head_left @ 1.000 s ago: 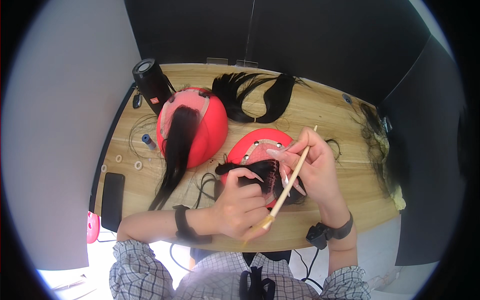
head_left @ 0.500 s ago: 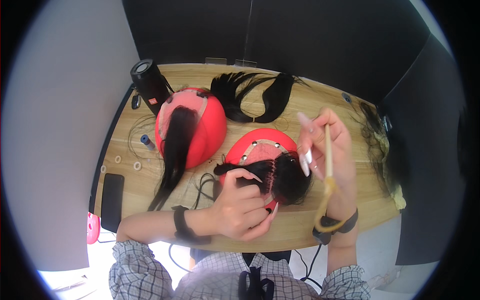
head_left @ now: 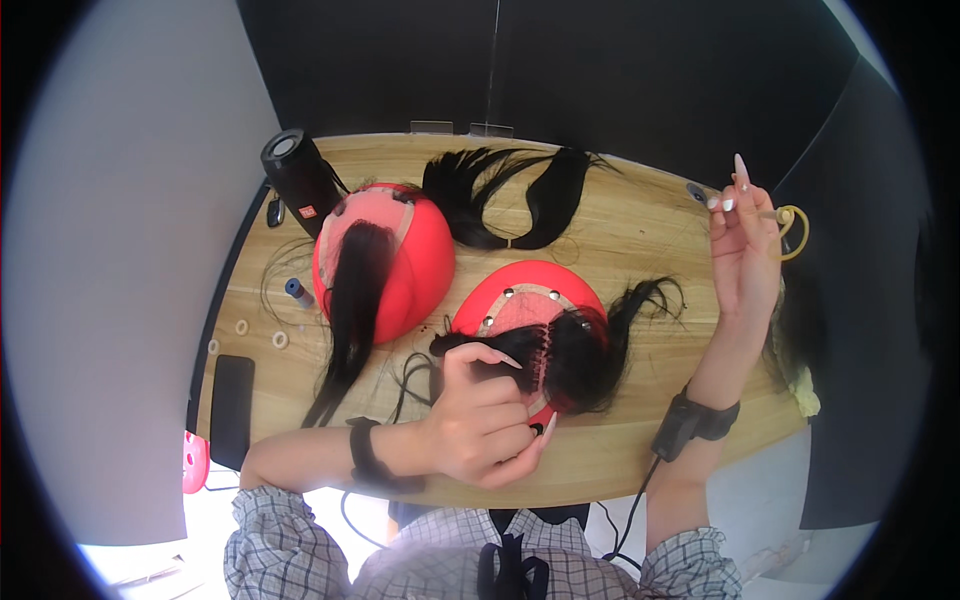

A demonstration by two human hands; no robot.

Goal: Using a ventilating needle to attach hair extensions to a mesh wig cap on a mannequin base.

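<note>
A red head form [head_left: 505, 277] sits in front of me, bearing a pink mesh wig cap [head_left: 527, 308] fixed with several silver pins. Black hair [head_left: 588, 362] lies on the cap to both sides of a stitched parting. My left hand [head_left: 487, 415] is closed over the left part, its curled fingers on the black hair, and what lies under the palm is hidden. Raised at the far right, away from the form, my right hand [head_left: 745, 245] grips a thin tan stick with a yellow loop [head_left: 797, 233] at its end. Loose strands fan out right of the form.
A second red head form [head_left: 430, 270] with a black hair bundle [head_left: 355, 290] stands left. Behind are a black speaker [head_left: 300, 180] and a hank of black hair [head_left: 553, 200]. A dark phone [head_left: 233, 410] lies at the left edge. Dark partitions [head_left: 640, 80] enclose the table.
My right hand has swung up and right, away from the head form, with the looped stick. Hair on the form's right side now spreads outward. My left hand has stayed nearly in place.
</note>
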